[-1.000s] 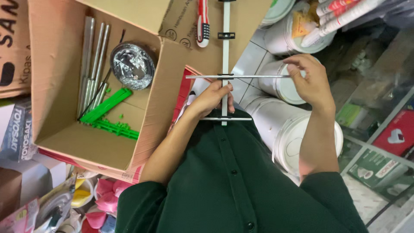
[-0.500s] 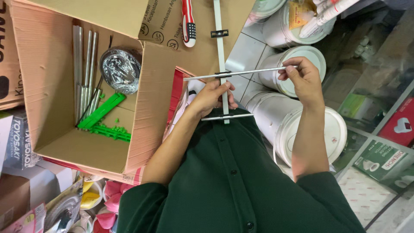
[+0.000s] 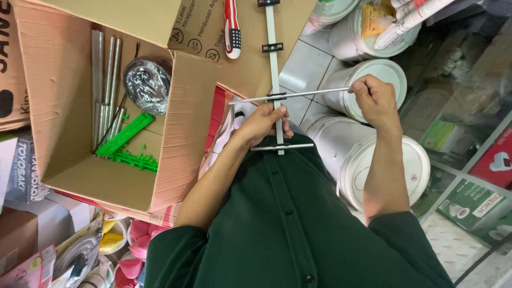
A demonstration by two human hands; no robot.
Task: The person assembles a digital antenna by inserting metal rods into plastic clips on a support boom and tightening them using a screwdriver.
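Your left hand [image 3: 265, 121] grips the white slotted rail [image 3: 274, 80] over your lap; your right hand [image 3: 375, 98] pinches the thin metal rod [image 3: 298, 95] crossing it. Left: brown corrugated box [image 3: 181, 138] holding silver tubes [image 3: 104, 80] and green plastic parts [image 3: 128, 144]. Right: white round buckets [image 3: 373, 80].

Rods and plastic pieces [image 3: 128, 144] lie in the open box [image 3: 181, 160] on the left, buckets [image 3: 373, 160] stand right, upright bar [image 3: 273, 69] between.

Silver rod [image 3: 298, 95], white strip [image 3: 274, 64] (black clips), green plastic parts [image 3: 128, 144], brown cardboard box [image 3: 176, 144], dark green shirt [image 3: 298, 224].
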